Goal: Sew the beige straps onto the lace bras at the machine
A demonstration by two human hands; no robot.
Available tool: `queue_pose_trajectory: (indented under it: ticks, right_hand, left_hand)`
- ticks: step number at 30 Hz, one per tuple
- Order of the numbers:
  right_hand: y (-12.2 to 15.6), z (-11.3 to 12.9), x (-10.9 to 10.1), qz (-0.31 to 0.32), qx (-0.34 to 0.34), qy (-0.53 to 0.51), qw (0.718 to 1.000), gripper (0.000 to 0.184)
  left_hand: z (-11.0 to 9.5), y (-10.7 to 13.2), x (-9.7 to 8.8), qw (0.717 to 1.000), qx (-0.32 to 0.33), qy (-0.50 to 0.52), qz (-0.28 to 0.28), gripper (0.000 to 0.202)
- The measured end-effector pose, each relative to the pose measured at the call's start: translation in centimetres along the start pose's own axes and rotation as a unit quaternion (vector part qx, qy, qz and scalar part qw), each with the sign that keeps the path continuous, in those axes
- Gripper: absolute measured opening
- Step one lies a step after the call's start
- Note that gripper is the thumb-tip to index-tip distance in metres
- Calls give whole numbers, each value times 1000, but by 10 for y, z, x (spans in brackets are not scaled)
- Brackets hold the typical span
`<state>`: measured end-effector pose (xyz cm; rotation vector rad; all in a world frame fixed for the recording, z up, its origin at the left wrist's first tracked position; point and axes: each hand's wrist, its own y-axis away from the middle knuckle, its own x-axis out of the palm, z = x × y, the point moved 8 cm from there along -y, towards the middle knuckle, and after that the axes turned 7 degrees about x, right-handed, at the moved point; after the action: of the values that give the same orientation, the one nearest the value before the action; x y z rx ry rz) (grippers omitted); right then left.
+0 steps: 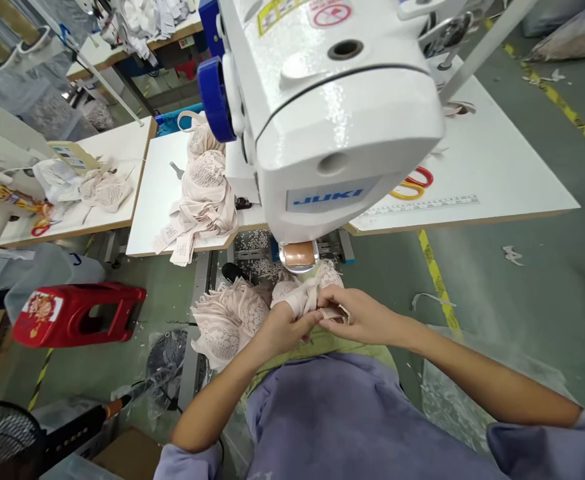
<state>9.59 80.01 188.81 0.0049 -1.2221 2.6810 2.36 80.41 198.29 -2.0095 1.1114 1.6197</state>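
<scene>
A beige lace bra (305, 297) is held over my lap, just below the sewing machine head (342, 147). My left hand (290, 327) pinches its band from the left. From the right, my right hand (350, 310) grips the same bra, with a strap loop near its fingers. The fingertips of both hands almost meet. Left of my hands, a stack of beige lace bras (230, 317) lies by my lap. More bras (205, 190) are piled on the white table to the left of the machine, their label ends hanging over its edge.
Red and yellow scissors (412, 185) and a clear ruler (422, 205) lie on the white tabletop (502, 153) at right. A red stool (80, 313) stands on the floor at left, with a fan (5, 440) below it. Another sewing table (117, 150) is at far left.
</scene>
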Motion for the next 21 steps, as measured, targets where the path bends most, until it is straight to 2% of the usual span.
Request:
queue_pose_trajectory:
  ticks: [3,6,8,10,14,18,21]
  right_hand:
    - [2,-6,-11,-76,35,-36,996,5]
    - [12,-14,-35,-227,77,-38,970,9]
    - [20,-12,-44,-296,78,-32,951,9]
    - [23,-2,-43,-316,53,-19,947,11]
    - [19,21,-29,-312,1,20,950,17]
    - [10,26,-23,-324,-1,15,946,19]
    - [6,25,-26,-332,7,0,943,18]
  left_hand:
    - [0,-1,-9,1000,7,6,-27,25]
    - [3,-1,-23,991,4,73,-110,26]
    - [7,0,-27,981,-7,118,-151,29]
    - [14,-1,-25,973,-23,152,-170,32]
    - [25,-3,-20,952,-26,202,-229,29]
    - [20,-5,-15,941,17,209,-266,21]
    - [15,-4,-14,943,23,183,-277,23]
